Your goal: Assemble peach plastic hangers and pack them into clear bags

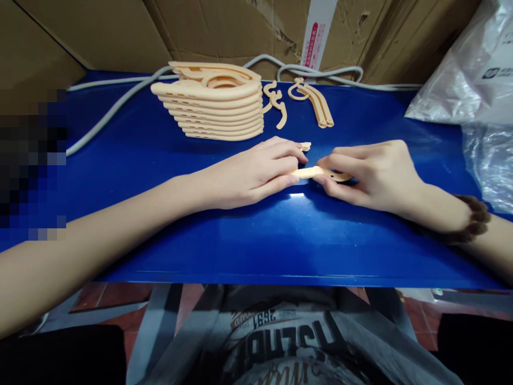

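My left hand (256,174) and my right hand (371,174) meet over the middle of the blue table (248,235). Between their fingertips lies a small peach plastic hanger piece (315,172), pinched by both hands and resting on the table top. A tiny bit of the same plastic shows above my left fingers (305,145). A dark hair tie (473,216) sits on my right wrist.
A stack of several peach plastic hanger bodies (212,101) stands at the back. Loose hook pieces (276,101) and curved arm pieces (318,104) lie beside it. A grey cable (116,107) runs along the back edge. Cardboard boxes (224,27) stand behind; clear plastic bags (476,80) crowd the right.
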### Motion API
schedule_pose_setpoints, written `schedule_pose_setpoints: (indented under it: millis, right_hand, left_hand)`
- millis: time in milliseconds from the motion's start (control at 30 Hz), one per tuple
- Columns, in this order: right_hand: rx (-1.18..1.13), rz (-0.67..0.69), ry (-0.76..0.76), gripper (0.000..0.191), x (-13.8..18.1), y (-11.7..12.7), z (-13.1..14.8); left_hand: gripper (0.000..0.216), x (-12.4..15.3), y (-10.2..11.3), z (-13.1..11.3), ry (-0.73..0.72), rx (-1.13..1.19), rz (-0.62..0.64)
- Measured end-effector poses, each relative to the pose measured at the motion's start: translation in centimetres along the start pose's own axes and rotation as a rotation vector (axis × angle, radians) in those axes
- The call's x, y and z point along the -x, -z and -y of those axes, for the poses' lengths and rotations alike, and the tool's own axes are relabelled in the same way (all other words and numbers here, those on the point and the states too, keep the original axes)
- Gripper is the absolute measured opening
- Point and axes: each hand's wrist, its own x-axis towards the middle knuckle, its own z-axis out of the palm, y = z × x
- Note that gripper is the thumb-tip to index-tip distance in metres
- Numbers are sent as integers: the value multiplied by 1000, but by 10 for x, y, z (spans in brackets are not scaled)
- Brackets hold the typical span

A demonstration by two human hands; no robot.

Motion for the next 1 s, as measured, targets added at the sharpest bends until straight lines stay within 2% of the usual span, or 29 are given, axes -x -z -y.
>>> schedule_pose_setpoints:
  millis: [100,167,300,400,567,700,900,1000]
  right_hand:
    - [-1,24,36,57,0,-2,-2]
    - [-21,17,124,53,1,-3,-3]
    - [-102,-173,379,53,3,-4,-4]
    - [-119,-173,465,62,1,-2,-5]
    - [-106,-108,475,74,-2,0,-3]
    - [-36,-102,466,75,-4,0,-1]
    - [89,-215,497,72,-3,-2,-3]
    - [153,-253,441,76,-1,-2,-4]
  left_hand:
    - [35,-1,0,1,-17,33,-39]
    - [35,-1,0,2,19,60,-60]
    - [25,1,3,7,111,61,-70]
    - [28,2,4,13,115,82,-76]
    - [32,2,2,21,102,97,-156]
    - [43,1,1,22,127,86,-183]
    - [47,0,-2,19,129,80,-192]
    - [46,1,-2,19,125,60,-193]
